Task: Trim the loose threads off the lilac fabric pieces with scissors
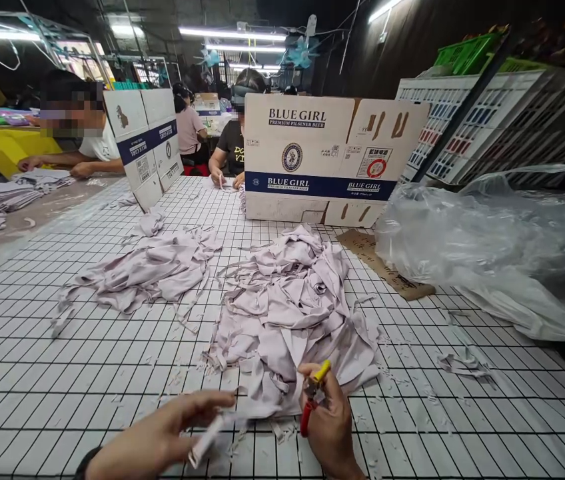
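My left hand (162,437) is low at the front, pinching one end of a narrow pale lilac fabric strip (222,427). My right hand (330,423) is closed round small snips (314,393) with a yellow and a red handle, right beside the strip's far end. Just beyond both hands lies a heap of pale lilac fabric pieces (292,307). A second, flatter heap (152,270) lies further left on the white gridded table (62,373).
A Blue Girl cardboard box wall (332,160) stands across the table, a smaller one (147,143) at left. A big clear plastic bag (487,240) lies at right. Other people sit behind the boxes and at left. Fabric scraps (457,363) dot the grid.
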Available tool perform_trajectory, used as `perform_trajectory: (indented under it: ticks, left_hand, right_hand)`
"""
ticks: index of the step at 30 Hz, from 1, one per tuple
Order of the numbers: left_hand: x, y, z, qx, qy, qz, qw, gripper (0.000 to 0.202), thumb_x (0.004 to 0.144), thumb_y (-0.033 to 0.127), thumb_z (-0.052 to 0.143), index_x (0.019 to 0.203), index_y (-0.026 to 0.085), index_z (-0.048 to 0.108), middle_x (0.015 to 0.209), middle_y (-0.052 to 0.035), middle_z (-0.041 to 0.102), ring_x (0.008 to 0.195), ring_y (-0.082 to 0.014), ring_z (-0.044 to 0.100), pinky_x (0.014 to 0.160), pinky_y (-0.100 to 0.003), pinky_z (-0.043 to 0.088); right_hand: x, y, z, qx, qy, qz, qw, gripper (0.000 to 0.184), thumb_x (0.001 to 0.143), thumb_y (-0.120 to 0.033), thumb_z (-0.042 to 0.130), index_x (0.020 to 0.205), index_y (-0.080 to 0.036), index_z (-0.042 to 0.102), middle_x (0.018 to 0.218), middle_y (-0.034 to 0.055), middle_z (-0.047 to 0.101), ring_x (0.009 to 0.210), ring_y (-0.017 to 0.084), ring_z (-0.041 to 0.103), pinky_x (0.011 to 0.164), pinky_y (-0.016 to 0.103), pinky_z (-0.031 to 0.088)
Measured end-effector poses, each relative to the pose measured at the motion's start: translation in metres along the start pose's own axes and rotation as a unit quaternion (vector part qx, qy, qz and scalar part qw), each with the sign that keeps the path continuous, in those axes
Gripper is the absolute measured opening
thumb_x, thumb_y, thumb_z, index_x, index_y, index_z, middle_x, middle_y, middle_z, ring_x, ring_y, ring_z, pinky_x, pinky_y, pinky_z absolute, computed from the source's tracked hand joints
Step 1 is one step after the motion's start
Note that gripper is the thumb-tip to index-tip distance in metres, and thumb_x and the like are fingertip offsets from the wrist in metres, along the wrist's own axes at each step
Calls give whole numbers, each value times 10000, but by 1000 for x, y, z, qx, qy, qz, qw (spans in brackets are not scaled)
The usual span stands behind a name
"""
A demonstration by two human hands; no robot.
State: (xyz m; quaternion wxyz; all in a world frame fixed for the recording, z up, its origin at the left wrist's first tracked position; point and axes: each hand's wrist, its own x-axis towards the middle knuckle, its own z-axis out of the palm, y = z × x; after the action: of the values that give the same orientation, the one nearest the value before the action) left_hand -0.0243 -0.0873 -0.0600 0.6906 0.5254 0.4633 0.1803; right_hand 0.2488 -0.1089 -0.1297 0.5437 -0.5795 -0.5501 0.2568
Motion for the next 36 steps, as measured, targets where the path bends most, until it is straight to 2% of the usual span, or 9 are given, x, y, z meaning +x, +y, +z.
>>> perform_trajectory:
  ticks: [2, 5, 9, 12, 15, 19, 23, 31, 36]
  left_hand:
    - [-10, 0, 2, 130, 10, -13, 991, 430, 784, 383, 707, 1208, 326, 662, 1334, -37, 609, 1137, -271, 590, 1000, -374, 445]
    - [6, 15, 13, 197, 60, 25, 978, 389, 854, 460, 594, 1183, 269, 672, 1242, -66, 654, 1094, -253, 607, 953, -333, 465]
    - [64, 32, 47, 154, -4, 28, 988, 504, 870, 561, 496, 1088, 148, 685, 831, -61, 696, 682, -177, 645, 620, -259, 514]
    - [98, 26, 75, 77, -71, 0, 995, 549, 768, 649, 569, 903, 125, 667, 540, 20, 565, 443, -124, 528, 426, -212, 409]
    - [111, 14, 92, 31, -63, -8, 997, 564, 673, 705, 615, 764, 150, 577, 462, 55, 492, 366, -101, 451, 359, -197, 330]
    - [105, 7, 94, 8, -31, 11, 999, 580, 706, 733, 539, 775, 157, 546, 631, 24, 565, 399, -57, 396, 390, -193, 348]
    - [97, 7, 90, -3, -11, 18, 1000, 537, 734, 701, 542, 785, 167, 521, 673, 23, 561, 442, -67, 416, 422, -197, 359]
    - [80, 21, 82, 151, 28, 99, 983, 368, 906, 472, 467, 732, 161, 558, 617, 30, 486, 563, -110, 403, 529, -218, 319]
    - [59, 39, 88, 194, 16, 173, 966, 345, 940, 391, 470, 724, 160, 609, 677, -9, 561, 646, -138, 484, 622, -231, 383]
  right_hand:
    - [-7, 3, 5, 79, 21, 56, 995, 79, 816, -184, 580, 881, -216, 548, 856, 36, 643, 766, 170, 635, 729, 284, 516]
    - [-12, 5, 9, 138, 47, 97, 985, 187, 798, -240, 652, 787, -228, 466, 838, 19, 633, 805, 161, 639, 776, 286, 513]
    - [-13, 3, 9, 141, 49, 110, 983, 227, 794, -283, 671, 761, -227, 454, 812, 6, 621, 803, 153, 639, 805, 296, 516]
    - [-15, 1, 6, 140, 39, 119, 982, 240, 792, -298, 680, 766, -229, 452, 796, 11, 630, 731, 158, 645, 705, 281, 543]
    - [-14, 0, 0, 127, 21, 122, 984, 230, 809, -322, 662, 769, -231, 455, 809, 28, 653, 703, 170, 652, 665, 285, 552]
    - [-2, 1, -12, 81, -7, 124, 989, 144, 860, -341, 590, 892, -206, 550, 854, 60, 673, 745, 180, 659, 710, 294, 552]
    - [26, 0, -17, 37, -82, 101, 991, 329, 783, -243, 632, 1106, -188, 610, 886, 52, 677, 796, 188, 636, 742, 285, 529]
    - [87, -24, -18, 35, -252, 46, 966, 101, 677, -122, 576, 735, -197, 540, 639, -57, 510, 586, 117, 462, 549, 215, 399]
    - [112, -57, -3, 97, -400, 64, 909, 136, 640, -87, 584, 687, -198, 521, 613, -83, 489, 539, 82, 425, 485, 176, 347]
